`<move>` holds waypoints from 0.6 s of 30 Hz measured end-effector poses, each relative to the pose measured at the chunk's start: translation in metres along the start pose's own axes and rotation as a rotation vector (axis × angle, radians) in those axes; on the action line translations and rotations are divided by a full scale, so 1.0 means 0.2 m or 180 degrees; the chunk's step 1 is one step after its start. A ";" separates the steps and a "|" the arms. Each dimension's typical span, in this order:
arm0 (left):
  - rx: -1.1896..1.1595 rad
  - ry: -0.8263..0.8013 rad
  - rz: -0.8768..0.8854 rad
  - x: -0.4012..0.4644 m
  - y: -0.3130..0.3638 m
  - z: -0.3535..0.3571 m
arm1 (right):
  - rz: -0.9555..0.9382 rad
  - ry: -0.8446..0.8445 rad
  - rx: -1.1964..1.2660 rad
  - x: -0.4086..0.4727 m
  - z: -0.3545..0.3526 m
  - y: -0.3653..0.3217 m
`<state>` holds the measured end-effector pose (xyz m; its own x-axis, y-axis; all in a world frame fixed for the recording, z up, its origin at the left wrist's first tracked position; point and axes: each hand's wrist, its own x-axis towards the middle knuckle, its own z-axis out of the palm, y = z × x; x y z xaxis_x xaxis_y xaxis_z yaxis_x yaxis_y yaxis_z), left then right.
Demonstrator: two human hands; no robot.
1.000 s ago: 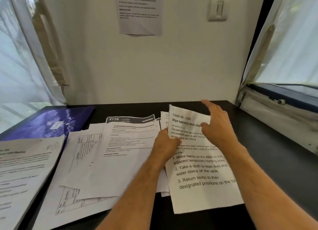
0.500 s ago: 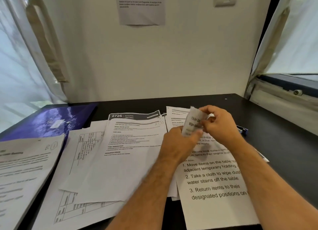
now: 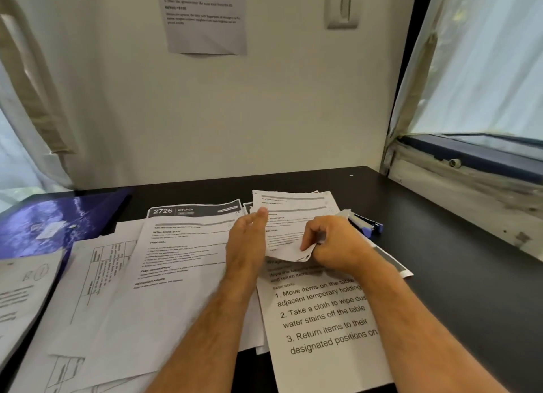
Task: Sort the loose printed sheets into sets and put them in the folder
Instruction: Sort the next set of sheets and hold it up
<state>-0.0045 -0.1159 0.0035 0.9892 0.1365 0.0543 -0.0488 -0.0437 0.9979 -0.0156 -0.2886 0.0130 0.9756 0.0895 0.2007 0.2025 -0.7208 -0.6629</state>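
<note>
While R hand [image 3: 335, 242] pinches it, top sheet [image 3: 289, 216] curls back — crumpled.

Your black worktop [image 3: 458, 275] carries overlapping printed sheets [image 3: 182, 275] across its middle and left, a purple folder [image 3: 58, 225] at far left, and what looks like a blue-ended stapler [image 3: 367, 224] beside the right-hand sheets.

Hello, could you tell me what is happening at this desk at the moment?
A person is going through loose printed sheets spread over a black desk. The right hand pinches the folded-back top of the large-print sheet, while the left hand rests open beside it, fingers against another page. A blue stapler lies just behind the right hand. The purple folder sits at the far left, with no loose sheets filed yet.
</note>
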 end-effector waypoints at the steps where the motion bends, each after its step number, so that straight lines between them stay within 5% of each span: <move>1: -0.0030 0.0071 -0.0082 0.01 -0.01 0.00 | -0.0013 -0.0004 -0.0007 0.00 0.00 0.00; 18: 0.1043 -0.0779 0.0602 -0.01 -0.01 -0.01 | -0.0384 0.0551 0.0788 0.00 0.00 0.01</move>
<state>-0.0063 -0.1149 0.0004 0.9727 -0.1403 0.1850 -0.2243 -0.3619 0.9048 -0.0148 -0.2901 0.0112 0.9185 0.0304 0.3941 0.3511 -0.5212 -0.7779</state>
